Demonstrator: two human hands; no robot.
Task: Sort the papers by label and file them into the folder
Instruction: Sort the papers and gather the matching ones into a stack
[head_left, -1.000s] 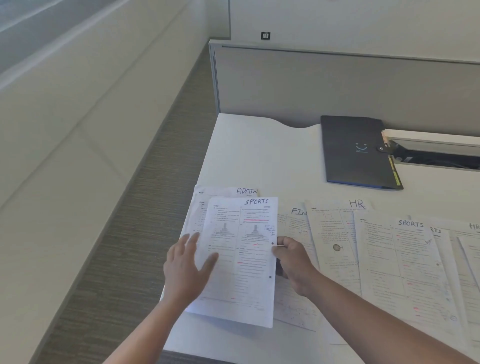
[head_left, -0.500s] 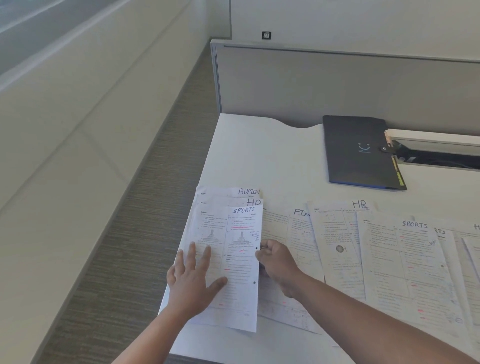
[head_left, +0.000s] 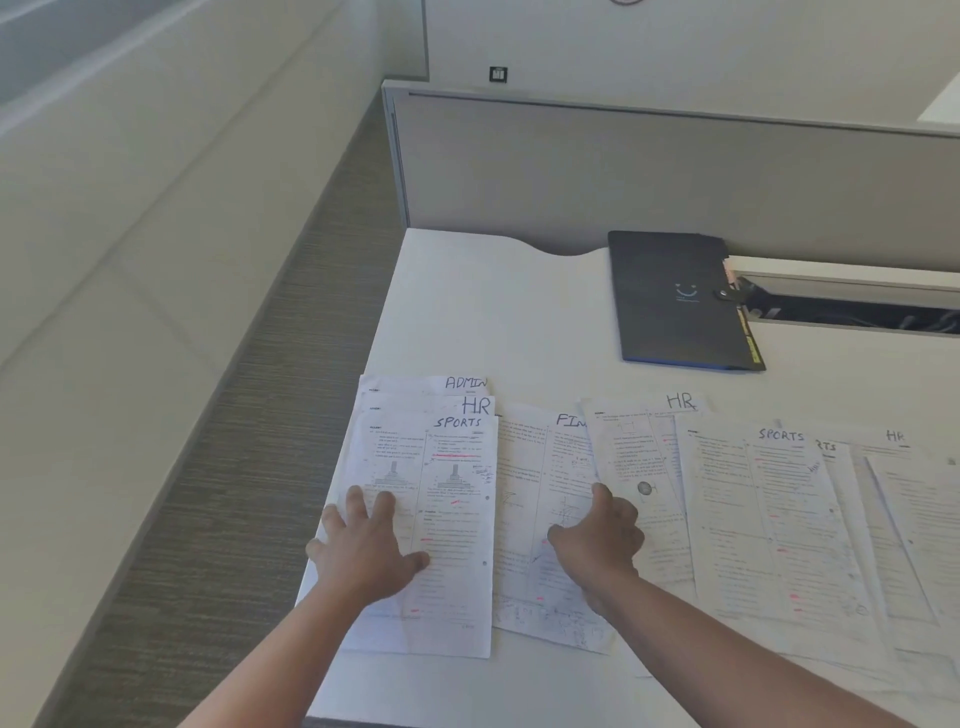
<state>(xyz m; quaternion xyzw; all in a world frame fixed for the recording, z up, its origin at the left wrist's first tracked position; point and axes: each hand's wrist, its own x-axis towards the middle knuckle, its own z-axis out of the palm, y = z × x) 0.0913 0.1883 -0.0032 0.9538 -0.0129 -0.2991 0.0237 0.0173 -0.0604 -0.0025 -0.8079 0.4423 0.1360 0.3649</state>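
Left hand (head_left: 366, 551) lies flat with fingers spread on the SPORTS sheet (head_left: 447, 519). Just right of that sheet, the right hand (head_left: 597, 540) rests loosely curled on the FIN sheet (head_left: 540, 493), gripping nothing. Beyond the sheet and to its right, well apart, lies the closed dark folder (head_left: 675, 301).
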